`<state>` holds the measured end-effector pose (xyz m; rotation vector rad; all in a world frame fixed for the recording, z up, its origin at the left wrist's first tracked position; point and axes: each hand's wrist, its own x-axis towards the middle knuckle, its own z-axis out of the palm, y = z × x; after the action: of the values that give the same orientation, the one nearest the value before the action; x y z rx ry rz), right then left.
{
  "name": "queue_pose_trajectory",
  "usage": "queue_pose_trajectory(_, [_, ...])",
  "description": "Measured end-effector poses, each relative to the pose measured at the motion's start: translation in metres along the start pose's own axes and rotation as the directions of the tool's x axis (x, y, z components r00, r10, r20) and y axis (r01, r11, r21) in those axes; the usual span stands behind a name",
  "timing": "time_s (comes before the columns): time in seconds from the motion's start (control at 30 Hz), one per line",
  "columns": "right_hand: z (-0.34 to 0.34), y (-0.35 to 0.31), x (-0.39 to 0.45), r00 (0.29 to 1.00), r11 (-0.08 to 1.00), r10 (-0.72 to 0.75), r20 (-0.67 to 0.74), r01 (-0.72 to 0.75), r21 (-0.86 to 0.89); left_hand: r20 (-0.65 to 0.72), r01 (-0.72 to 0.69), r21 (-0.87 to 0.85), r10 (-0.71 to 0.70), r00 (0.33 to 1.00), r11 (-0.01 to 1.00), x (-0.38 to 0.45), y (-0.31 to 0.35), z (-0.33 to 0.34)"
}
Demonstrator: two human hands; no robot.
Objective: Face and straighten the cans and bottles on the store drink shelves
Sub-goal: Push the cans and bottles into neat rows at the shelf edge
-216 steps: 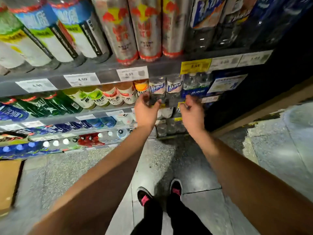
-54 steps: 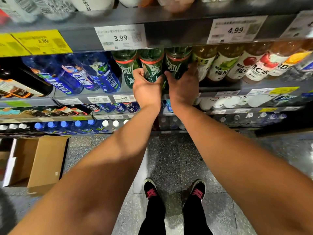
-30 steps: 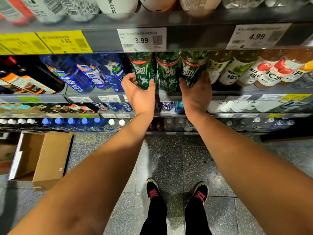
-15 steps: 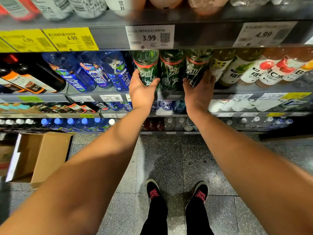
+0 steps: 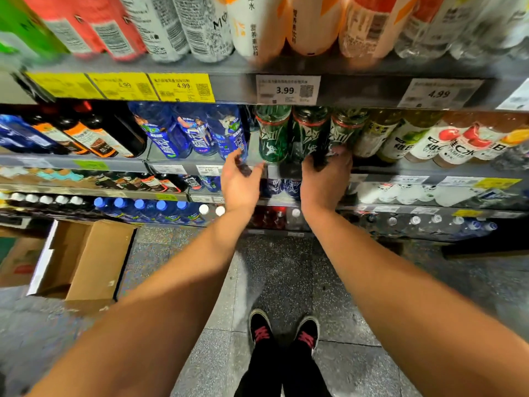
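Three dark green plastic bottles w/ red bands and white figure print (image 5: 307, 136) stand side by side at frame centre, on the grey metal shelf (image 5: 177, 160) under the white 3.99 price tag (image 5: 287, 90). The right hand (image 5: 325, 181) is at the base of the rightmost green bottle; its fingers (image 5: 339, 153) reach up around the bottle's foot, but blur smears that spot, so can't tell if they grip or only touch. The left hand (image 5: 240, 183) is just left of the leftmost green bottle, apart from it, palm turned inward, fingers loosely spread and holding nothing; tips also blurred.

Left of the green ones, same shelf: three blue plastic bottles w/ cartoon labels (image 5: 197, 130), leaning a bit in the wide-angle view, then dark bottles w/ orange-and-white labels (image 5: 94, 133) toward the left edge. Right of the green ones: pale drink bottles w/ white fruit-print labels (image 5: 429, 138) running to the right edge.

Upper shelf, top of frame: bottoms of red, white and peach bottles (image 5: 252, 24), blurred. Yellow 4.99 price tags (image 5: 180, 87) at upper left, a white 4.99 tag (image 5: 439, 94) at upper right.

Lower shelves show rows of blue and white bottle caps (image 5: 137, 203). An open brown cardboard box (image 5: 91, 259) sits on the speckled grey tile floor (image 5: 286, 270) at left. Black shoes w/ pink laces (image 5: 283, 335) at bottom centre.
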<state>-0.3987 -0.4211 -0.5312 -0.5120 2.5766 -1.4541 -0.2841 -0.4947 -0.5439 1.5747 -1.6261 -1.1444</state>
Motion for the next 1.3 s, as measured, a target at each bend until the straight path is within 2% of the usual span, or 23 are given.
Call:
queue_pose_trajectory(0.1, [0.011,-0.014,-0.023,0.994,0.997,0.01,0.107,-0.019,0.076,-0.073,0.004,-0.021,-0.005,0.997,1.0,-0.002,-0.014,-0.029])
queue_pose_trajectory(0.3, [0.043,-0.039,-0.069,0.954,0.989,-0.078,0.289,0.037,0.143,-0.175,0.004,0.057,0.006,0.985,0.998,0.016,-0.041,-0.086])
queue_pose_trajectory(0.57, [0.109,-0.083,-0.106,0.839,0.994,-0.068,0.54,0.009,0.112,-0.197,0.033,-0.04,-0.041,0.979,0.999,0.088,-0.058,-0.128])
queue_pose_trajectory(0.63, [0.127,-0.091,-0.112,0.85,0.995,-0.062,0.524,0.012,0.098,-0.178,-0.004,-0.062,-0.007,0.984,0.998,0.109,-0.063,-0.132])
queue_pose_trajectory(0.73, [0.152,-0.099,-0.116,0.889,0.997,-0.074,0.453,0.051,0.062,-0.131,-0.151,-0.158,0.131,0.983,0.976,0.132,-0.068,-0.134])
queue_pose_trajectory(0.8, [0.165,-0.102,-0.118,0.916,0.997,-0.075,0.395,0.067,0.034,-0.115,-0.202,-0.159,0.185,0.976,0.966,0.141,-0.068,-0.134])
queue_pose_trajectory(1.0, [0.202,-0.109,-0.12,0.965,1.0,-0.029,0.259,0.029,0.004,-0.072,-0.181,-0.025,0.179,0.981,0.983,0.156,-0.072,-0.144])
queue_pose_trajectory(1.3, [0.229,-0.112,-0.111,0.997,0.998,0.048,0.061,-0.05,0.041,-0.102,-0.192,-0.013,0.19,0.976,0.981,0.164,-0.079,-0.153])
